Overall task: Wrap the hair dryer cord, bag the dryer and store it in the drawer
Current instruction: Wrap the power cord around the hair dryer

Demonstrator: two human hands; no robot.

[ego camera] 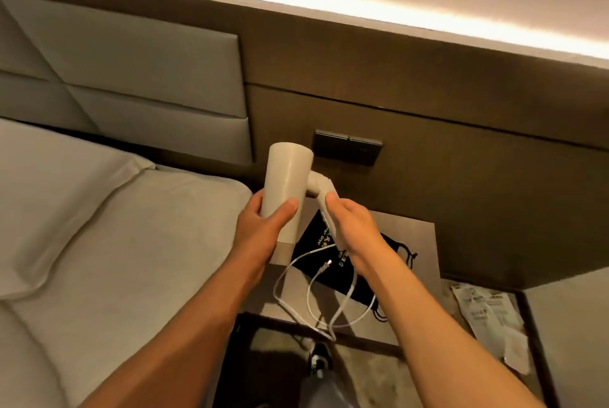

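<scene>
Dryer [286,183] held above nightstand [418,243] near its back edge: left hand [263,220] closed around barrel, right hand [349,226] closed on handle, probably folding it. Cord [296,292] hangs loose over black bag [342,282].

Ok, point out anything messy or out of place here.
The cord hangs in loose, unwrapped loops over the black bag on the nightstand. Crumpled papers lie on the floor to the right. Nothing looks damaged.
</scene>
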